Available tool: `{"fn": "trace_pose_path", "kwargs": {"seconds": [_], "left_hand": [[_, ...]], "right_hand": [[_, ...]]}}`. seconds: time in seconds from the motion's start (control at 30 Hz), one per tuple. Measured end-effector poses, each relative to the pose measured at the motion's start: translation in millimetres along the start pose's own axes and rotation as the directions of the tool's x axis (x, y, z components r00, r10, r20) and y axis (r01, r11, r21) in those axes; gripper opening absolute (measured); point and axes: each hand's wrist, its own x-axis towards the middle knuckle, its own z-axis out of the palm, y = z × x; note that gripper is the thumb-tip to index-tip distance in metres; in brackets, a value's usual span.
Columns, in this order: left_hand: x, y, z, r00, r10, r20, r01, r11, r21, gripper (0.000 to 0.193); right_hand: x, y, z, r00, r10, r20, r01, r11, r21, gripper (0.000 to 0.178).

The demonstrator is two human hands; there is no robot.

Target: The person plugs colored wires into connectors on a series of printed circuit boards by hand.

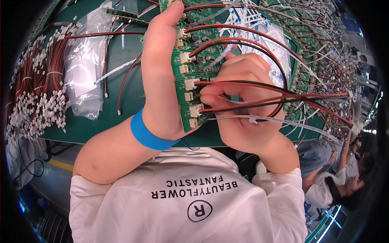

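Observation:
My left hand (160, 60), a blue strap (152, 133) round its wrist, is closed on a long green circuit board (184, 77), thumb along the near-left edge. White sockets line that board, and several red-and-black wire leads (243, 84) are plugged into them, trailing right. At the board's right side my right hand (251, 93) is closed, its fingertips pinched by a small black connector. A pale flat ribbon cable (225, 98) shows between those fingers; its end is hidden. Another ribbon cable (279, 121) leaves the board's near end and passes below the hand.
Bundled red-and-black leads with white plugs (38, 81) lie at the left beside a clear plastic bag (87, 69). Loose white ribbon cables (259, 44) are heaped beyond my right hand. More wired boards (308, 60) crowd the right side. Other people (332, 186) sit further right.

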Motion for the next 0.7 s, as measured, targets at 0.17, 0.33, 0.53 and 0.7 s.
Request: {"fn": "trace_pose_path", "kwargs": {"seconds": [0.17, 0.33, 0.53, 0.7], "left_hand": [[4.5, -4.7, -2.2, 0.979, -0.205, 0.020, 0.205, 0.958, -0.202, 0.046], [20.3, 4.2, -9.2, 0.836, -0.354, 0.421, 0.529, 0.723, -0.444, 0.058], [17.9, 25.1, -9.3, 0.754, -0.475, 0.454, 0.657, 0.545, -0.520, 0.065], [18.0, 14.4, -6.8, 0.825, -0.546, 0.143, 0.557, 0.749, -0.359, 0.061]], "right_hand": [[0.7, 2.5, -1.6, 0.998, 0.059, -0.003, -0.059, 0.995, 0.077, 0.014], [-2.1, 1.0, -10.0, 0.974, 0.222, -0.048, -0.183, 0.891, 0.415, 0.019], [0.1, 2.3, -19.9, 0.987, 0.119, 0.105, -0.152, 0.906, 0.395, 0.019], [-2.3, 1.5, -17.7, 0.995, 0.057, 0.076, -0.081, 0.921, 0.380, 0.017]]}}
